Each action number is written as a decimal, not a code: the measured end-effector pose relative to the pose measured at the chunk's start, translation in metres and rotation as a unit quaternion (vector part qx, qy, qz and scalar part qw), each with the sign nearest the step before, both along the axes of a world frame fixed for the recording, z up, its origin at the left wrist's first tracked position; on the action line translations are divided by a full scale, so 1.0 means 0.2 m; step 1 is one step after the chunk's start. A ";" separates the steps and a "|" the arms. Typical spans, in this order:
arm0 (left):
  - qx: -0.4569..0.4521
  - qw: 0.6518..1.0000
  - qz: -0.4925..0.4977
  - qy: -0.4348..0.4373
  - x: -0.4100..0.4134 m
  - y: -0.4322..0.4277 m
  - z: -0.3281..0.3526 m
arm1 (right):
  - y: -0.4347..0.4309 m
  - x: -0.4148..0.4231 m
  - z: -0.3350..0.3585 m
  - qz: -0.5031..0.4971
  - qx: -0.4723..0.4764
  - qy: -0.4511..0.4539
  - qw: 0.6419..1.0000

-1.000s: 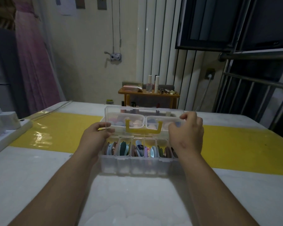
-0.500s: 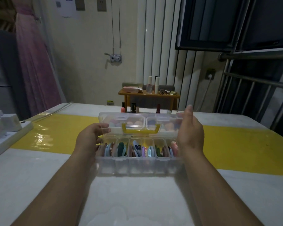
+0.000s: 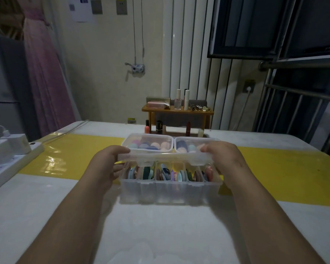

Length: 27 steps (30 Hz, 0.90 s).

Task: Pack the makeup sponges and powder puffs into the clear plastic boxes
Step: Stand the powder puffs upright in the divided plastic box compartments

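Observation:
A clear plastic box stands on the white table, its row of compartments filled with upright coloured powder puffs. Its hinged clear lid lies almost flat over the box, front edge still raised a little. Two lidded compartments in that lid hold rounded makeup sponges. My left hand grips the lid's left end and my right hand grips its right end. The back of the box is hidden by the lid.
A white power strip with chargers lies at the left table edge. A yellow band crosses the table under the box. Behind the box stand small cosmetic bottles and a wooden shelf. Metal window bars are at the right.
The lid has swung down towards me from nearly upright to almost flat over the box. Both hands came down with its ends.

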<state>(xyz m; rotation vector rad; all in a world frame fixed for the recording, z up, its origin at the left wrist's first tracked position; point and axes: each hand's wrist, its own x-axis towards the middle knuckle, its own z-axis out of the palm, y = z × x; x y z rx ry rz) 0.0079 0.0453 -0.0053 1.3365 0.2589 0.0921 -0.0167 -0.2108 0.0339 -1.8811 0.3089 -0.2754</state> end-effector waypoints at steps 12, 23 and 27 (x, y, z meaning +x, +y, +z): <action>0.167 0.985 0.012 -0.039 0.03 -0.02 -0.03 | 0.06 -0.02 -0.07 0.008 -0.416 0.033 0.909; 0.423 0.902 0.023 -0.085 -0.07 -0.12 0.00 | 0.07 -0.01 -0.09 0.059 -0.460 0.060 0.884; 0.502 0.859 0.001 -0.098 -0.07 -0.12 0.00 | 0.08 -0.01 -0.10 0.058 -0.473 0.064 0.877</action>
